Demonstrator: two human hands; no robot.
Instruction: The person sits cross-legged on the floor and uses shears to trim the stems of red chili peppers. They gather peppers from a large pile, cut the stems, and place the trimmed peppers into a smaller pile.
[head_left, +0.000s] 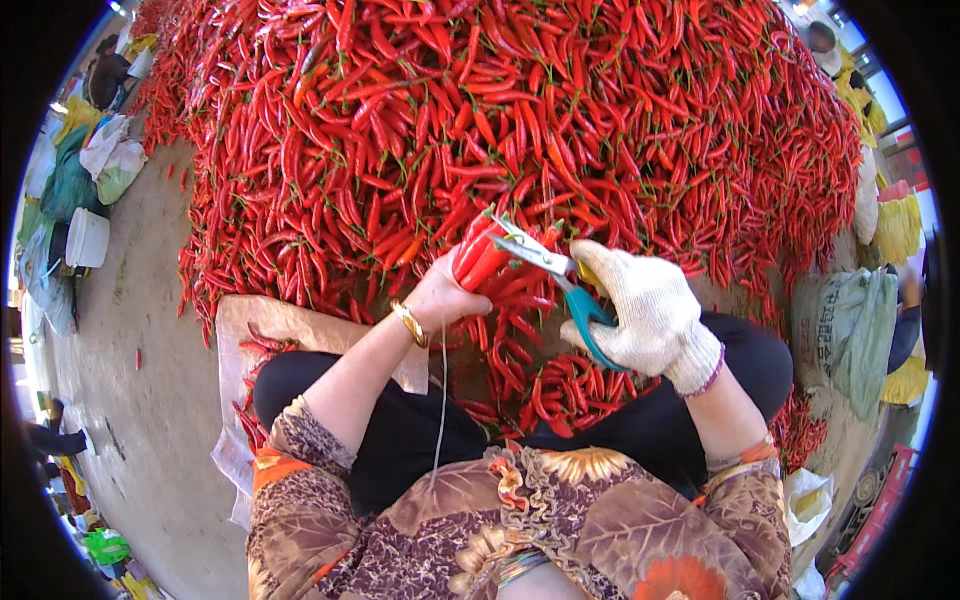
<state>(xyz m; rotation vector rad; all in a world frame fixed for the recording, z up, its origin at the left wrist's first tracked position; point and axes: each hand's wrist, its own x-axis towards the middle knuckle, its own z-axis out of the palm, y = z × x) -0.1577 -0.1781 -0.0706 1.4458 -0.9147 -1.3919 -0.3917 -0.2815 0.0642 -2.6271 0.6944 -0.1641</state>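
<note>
My bare left hand (444, 294), with a gold bracelet at the wrist, grips a few red chili peppers (480, 255) with their stem ends up. In a white knitted glove, my right hand (641, 307) holds scissors (589, 322) with teal and yellow handles. The scissor blades are parted and lie across the green stem ends of the held peppers. Between my crossed legs lies a smaller heap of red peppers (574, 394). Directly ahead rises a large pile of red chili peppers (487, 127).
A woven sheet (292, 315) with peppers on it lies by my left knee. Plastic sacks (75, 176) and a white bucket (88, 238) stand far left. At right is a printed green sack (844, 330). Other people (109, 71) sit around the pile's edges.
</note>
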